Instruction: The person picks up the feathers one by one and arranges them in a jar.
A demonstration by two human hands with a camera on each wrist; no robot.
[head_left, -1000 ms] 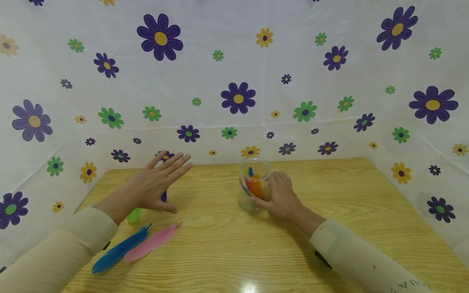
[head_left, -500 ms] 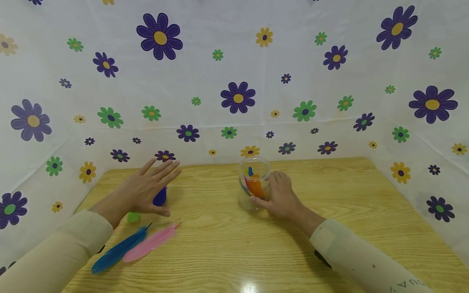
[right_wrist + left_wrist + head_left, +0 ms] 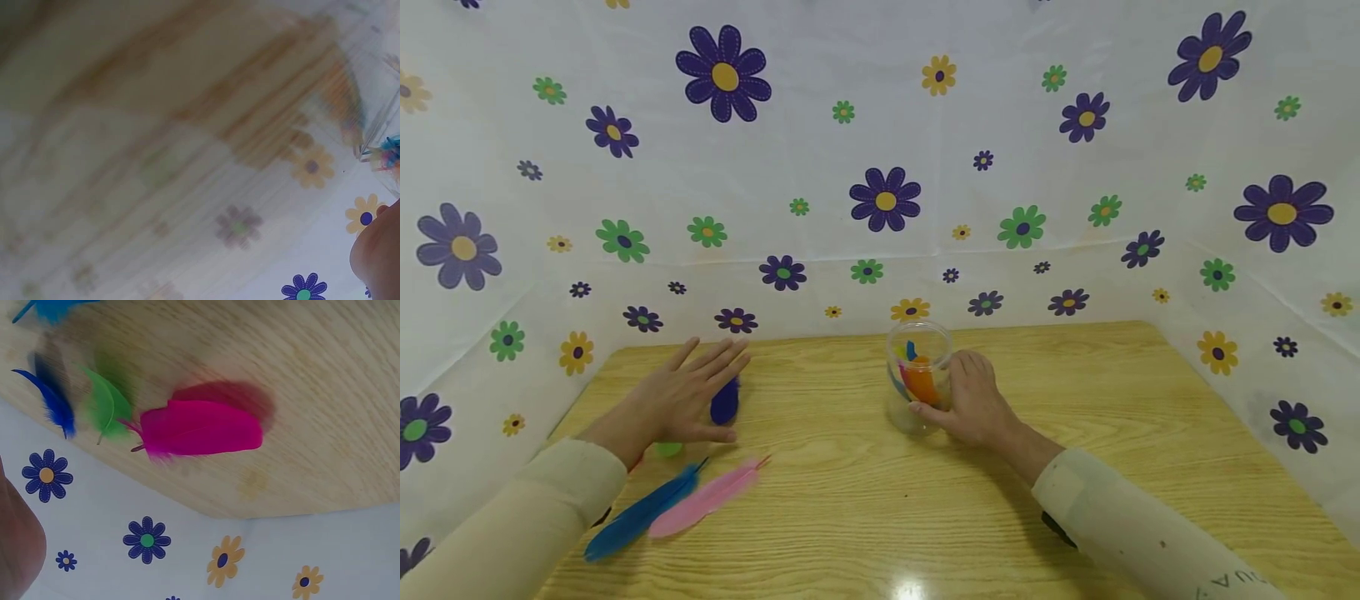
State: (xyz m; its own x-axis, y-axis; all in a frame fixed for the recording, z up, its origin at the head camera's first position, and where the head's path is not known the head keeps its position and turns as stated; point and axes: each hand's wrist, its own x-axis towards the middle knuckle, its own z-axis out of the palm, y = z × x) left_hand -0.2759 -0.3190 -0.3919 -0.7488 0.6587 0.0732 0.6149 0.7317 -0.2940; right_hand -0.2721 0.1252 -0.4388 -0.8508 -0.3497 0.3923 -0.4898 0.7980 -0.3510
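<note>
My left hand [image 3: 681,400], fingers spread and straight, is over the left part of the table. A dark blue feather [image 3: 725,402] shows beside its fingers and a bit of a green feather [image 3: 668,449] below its palm. In the left wrist view a magenta feather [image 3: 200,428] lies near the green and dark blue ones; nothing is in that hand's grasp. My right hand [image 3: 977,400] grips the side of a clear plastic jar [image 3: 904,417]. Inside the upright jar stand an orange feather [image 3: 921,382] and other coloured feathers. Some right fingers are hidden behind the jar.
A teal-blue feather [image 3: 643,512] and a pink feather [image 3: 707,498] lie side by side near the left forearm. The wooden table [image 3: 865,533] meets a white flowered cloth [image 3: 820,125] at its back and sides.
My left hand has moved left and slightly lower, fingers still spread, uncovering more of the dark blue feather. The right hand and the jar have stayed in place.
</note>
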